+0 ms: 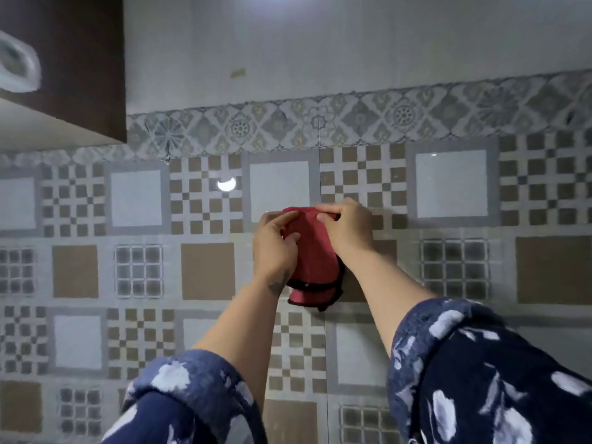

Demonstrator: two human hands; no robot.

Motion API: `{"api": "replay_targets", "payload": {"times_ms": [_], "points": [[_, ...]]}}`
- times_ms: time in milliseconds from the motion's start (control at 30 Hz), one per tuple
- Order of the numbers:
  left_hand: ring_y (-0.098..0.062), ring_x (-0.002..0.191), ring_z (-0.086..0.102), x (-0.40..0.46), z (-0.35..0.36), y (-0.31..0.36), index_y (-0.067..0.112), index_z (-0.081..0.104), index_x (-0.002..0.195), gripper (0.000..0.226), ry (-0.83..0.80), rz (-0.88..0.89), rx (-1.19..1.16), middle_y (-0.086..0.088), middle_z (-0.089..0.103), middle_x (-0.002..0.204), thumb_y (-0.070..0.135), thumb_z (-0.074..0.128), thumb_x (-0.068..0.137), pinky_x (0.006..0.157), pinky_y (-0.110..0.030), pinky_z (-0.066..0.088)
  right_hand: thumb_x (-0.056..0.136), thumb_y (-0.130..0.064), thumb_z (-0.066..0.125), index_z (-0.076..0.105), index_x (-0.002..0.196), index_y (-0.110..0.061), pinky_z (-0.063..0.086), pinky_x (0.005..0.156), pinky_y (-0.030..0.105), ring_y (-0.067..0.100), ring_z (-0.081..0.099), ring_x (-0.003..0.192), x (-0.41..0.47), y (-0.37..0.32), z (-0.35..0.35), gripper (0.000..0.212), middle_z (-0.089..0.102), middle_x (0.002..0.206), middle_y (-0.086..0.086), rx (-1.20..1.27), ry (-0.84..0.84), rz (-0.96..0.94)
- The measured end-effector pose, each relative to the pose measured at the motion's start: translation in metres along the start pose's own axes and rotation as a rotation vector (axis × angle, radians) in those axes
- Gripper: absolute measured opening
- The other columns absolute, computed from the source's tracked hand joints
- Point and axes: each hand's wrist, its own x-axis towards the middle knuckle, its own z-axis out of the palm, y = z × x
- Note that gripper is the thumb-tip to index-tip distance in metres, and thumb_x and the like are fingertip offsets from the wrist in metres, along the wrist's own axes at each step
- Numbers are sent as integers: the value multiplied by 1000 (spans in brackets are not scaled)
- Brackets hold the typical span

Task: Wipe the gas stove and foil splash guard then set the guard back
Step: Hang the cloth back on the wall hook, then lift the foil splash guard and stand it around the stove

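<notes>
A red cloth (pixel 315 257) with a dark trim hangs against the patterned tile wall (pixel 141 270) at the centre of the view. My left hand (pixel 275 248) grips its left side and upper edge. My right hand (pixel 347 230) pinches the cloth's top right corner against the wall. Both arms reach up and forward in blue sleeves with white patches. Neither the gas stove nor the foil splash guard is in view.
A dark brown wall cabinet (pixel 80 65) hangs at the upper left, with a pale blurred object (pixel 17 64) at its left edge. A bright light reflection (pixel 226 184) shows on the tiles left of the cloth. A decorative tile border (pixel 352 120) runs above.
</notes>
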Motion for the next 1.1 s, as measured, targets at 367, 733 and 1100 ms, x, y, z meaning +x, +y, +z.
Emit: {"api": "replay_targets", "payload": {"times_ms": [367,733,1100], "points": [[-13,109,55,6,13,-47,19,55,131,46,-99,26,10,3,52,118,-1,53,89,105,-27,42,93,-8,55,66,117,-7,40,79,11,6,53,78,-8,33,31,26,59,94,11,-90,-12,-114],[-28,110,58,-105,-37,-36,16,55,128,41,-223,-210,331,-9,48,133,5,45,89,94,-30,46,94,-16,51,50,135,-31,44,100,42,30,52,115,-123,35,-8,44,47,129,8,-242,-374,239],[-24,115,60,-329,-177,-41,16,68,116,34,-550,-667,588,-9,67,122,9,51,88,91,-25,45,94,-20,55,63,120,-16,42,105,38,28,51,124,-330,-29,-25,28,55,137,4,-325,-1125,335]]}}
